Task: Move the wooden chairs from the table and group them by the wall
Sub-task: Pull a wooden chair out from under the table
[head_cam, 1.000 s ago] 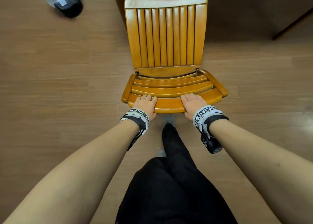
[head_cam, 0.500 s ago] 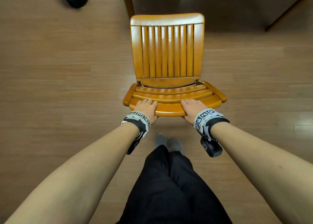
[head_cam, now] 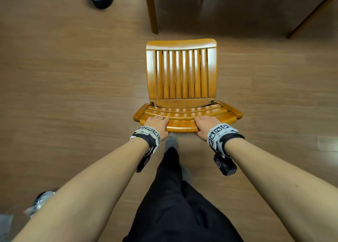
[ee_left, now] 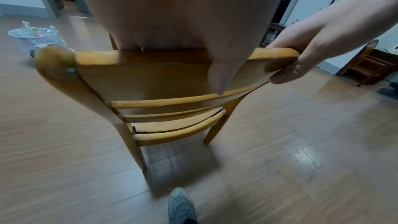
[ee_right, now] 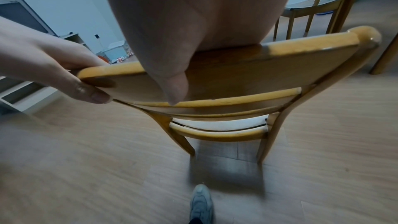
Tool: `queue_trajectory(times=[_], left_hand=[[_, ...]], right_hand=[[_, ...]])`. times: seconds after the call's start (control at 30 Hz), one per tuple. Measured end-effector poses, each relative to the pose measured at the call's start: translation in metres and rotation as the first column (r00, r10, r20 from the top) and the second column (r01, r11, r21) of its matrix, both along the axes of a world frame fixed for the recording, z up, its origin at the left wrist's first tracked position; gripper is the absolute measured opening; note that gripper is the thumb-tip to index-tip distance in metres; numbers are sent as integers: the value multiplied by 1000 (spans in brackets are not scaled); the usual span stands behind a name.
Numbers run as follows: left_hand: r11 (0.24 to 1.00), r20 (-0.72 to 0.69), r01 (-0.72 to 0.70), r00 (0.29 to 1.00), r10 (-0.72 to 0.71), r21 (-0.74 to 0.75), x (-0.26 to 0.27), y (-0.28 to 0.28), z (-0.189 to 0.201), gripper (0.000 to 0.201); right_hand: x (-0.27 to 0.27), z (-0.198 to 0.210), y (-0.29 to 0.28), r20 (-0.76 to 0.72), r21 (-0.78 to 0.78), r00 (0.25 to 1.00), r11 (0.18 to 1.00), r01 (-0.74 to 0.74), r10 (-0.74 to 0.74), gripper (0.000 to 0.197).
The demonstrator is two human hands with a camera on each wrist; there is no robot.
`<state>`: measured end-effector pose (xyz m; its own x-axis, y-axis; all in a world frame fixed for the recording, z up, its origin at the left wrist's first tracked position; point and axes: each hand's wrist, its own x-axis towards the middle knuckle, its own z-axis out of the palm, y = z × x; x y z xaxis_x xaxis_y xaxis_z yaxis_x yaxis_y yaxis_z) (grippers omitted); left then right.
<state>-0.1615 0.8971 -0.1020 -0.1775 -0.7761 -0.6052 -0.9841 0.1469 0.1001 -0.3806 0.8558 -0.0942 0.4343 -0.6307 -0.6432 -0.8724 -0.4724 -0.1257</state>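
- I am gripping one wooden chair [head_cam: 181, 80] by its top back rail, chair sitting centre of the head view.
- My left hand [head_cam: 158, 124] is clamping the left part of the rail, thumb down the near face in the left wrist view, fingers wrapping over the far side.
- My right hand [head_cam: 205, 125] is doing the same on the right part of the rail; its fingers [ee_left: 286, 72] are curling round the rail edge in the left wrist view.
- The chair is standing on the wooden floor [head_cam: 64, 95], legs appearing down; I cannot tell if it is lifted a little, edges are blurry.
- The table leg [head_cam: 151, 9] is at the top centre of the head view, clearly apart from the chair, so this chair is looking already pulled out from the surface.
- Another chair [ee_right: 312, 6] is sitting tucked under the surface at the upper right of the right wrist view, so at least one more is waiting to be moved.
- A dark stool or small chair [ee_left: 366, 67] is standing by the wall at the right edge of the left wrist view; I cannot tell if it is part of the group.
- Judging progress: early to middle, this chair is in transit, not yet by the wall, no group visible.
- My shoe [ee_right: 201, 202] is stepping behind the chair, bottom centre.
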Motion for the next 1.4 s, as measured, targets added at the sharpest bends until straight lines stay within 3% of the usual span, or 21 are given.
queue_trajectory(times=[0.5,0.93,1.07,1.17,1.27,1.4], left_hand=[[999,-27,-53,998,53,-9,-21,85,5,32],[999,-53,-46,998,45,-5,-11,59,24,28],[999,-57,-37,998,38,26,-8,60,25,37],[991,-84,-28,996,40,132,-6,52,37,40],[966,-108,-38,992,68,256,5,42,59,41],[967,-94,-120,985,144,224,44,14,93,47]], right_hand=[[-20,7,74,-15,27,999,999,-47,47,32],[-10,20,48,-48,64,999,998,-17,21,19],[-9,24,49,-57,84,998,996,-20,25,20],[-3,31,41,-105,179,994,984,17,2,28],[12,45,30,-171,297,985,953,61,-10,51],[45,65,5,-234,336,972,940,61,21,64]])
